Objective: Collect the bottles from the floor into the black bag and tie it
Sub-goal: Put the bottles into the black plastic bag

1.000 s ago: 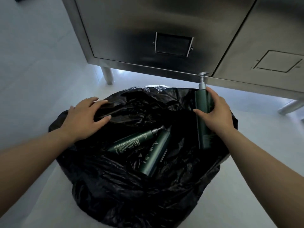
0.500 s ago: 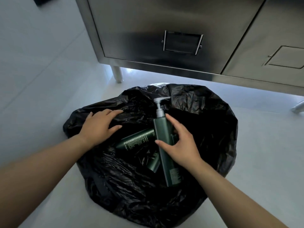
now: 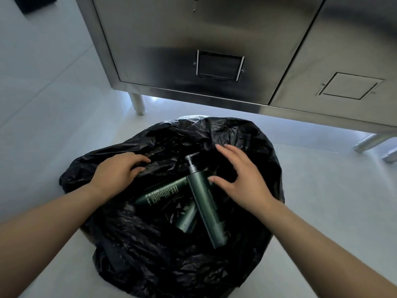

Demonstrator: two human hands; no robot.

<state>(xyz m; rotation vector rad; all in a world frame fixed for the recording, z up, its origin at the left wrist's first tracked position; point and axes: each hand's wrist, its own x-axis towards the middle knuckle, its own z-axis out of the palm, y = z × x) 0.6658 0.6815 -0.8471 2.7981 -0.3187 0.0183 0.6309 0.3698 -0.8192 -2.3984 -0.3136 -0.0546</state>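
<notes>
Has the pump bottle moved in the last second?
Yes. The pump bottle went from the right rim of the black bag leftward to its middle, where it lies across the lettered bottle; the right hand has let go.

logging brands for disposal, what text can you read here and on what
"PETER THOMAS ROT", end hidden: along the side of the lying green bottle.
"HAND": same bottle, smaller.
Its other small print, and the print on the pump bottle and the short bottle: too small to read.
</notes>
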